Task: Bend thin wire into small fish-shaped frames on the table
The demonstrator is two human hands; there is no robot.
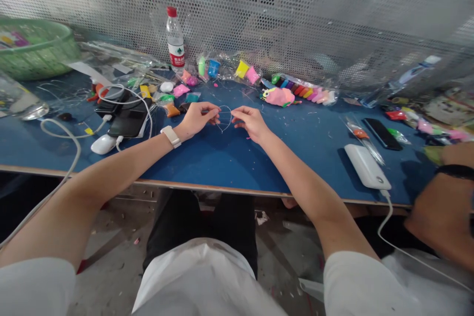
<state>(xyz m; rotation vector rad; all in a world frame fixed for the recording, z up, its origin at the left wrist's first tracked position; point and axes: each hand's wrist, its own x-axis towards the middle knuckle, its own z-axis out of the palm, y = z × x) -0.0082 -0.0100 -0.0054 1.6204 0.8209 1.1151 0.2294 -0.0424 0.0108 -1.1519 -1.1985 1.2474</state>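
Observation:
Between my hands, just above the blue table, is a thin pale thread bent into a loop. My left hand pinches the loop's left side with thumb and forefinger. On the right side, my right hand holds it the same way, its other fingers curled loosely. Behind the hands lies a pink clay figure with a yellow end. Small bags of coloured clay lie beyond my left hand.
A red-capped bottle stands at the back, near a green basket. Dark devices and white cables lie left. A white power bank and a phone lie right, near another person's arm.

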